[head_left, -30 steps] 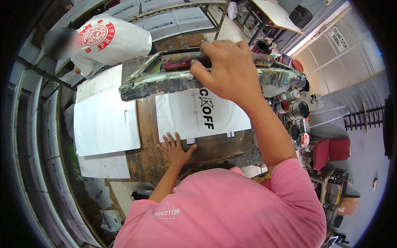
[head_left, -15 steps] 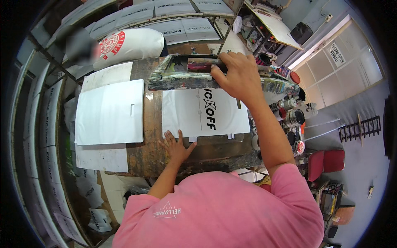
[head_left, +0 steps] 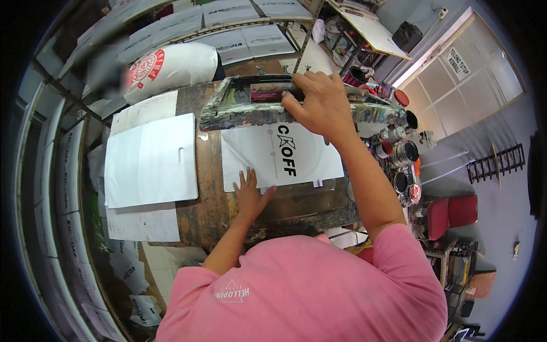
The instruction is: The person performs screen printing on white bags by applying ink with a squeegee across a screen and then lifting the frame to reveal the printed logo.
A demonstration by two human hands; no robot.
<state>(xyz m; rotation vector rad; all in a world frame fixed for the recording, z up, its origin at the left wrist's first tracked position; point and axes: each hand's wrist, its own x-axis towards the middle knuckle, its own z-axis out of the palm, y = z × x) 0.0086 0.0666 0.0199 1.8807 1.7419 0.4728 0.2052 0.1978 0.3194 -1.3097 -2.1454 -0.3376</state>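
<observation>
The left hand [head_left: 249,199] has moved farther onto the white bag [head_left: 319,154], fingers spread by its near-left corner; its visible part runs left-right on the table [head_left: 209,165], right hand's [head_left: 325,111] fingers curled over the frame [head_left: 245,118] beyond.

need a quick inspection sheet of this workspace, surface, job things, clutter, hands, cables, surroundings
Surface: brown table, worn and stained
Job's things: white bag with black print, far part hidden by the paint-crusted frame; stained bar in the frame; white bags, apparently stacked, at left
Clutter: tins and jars crowded at right
Hands: left hand spread over the bag's near edge; right hand gripping the frame, seemingly the bar too
Cables: thin cord seems to hang by the wall socket
Surroundings: co-worker in white shirt, red chair, door
</observation>
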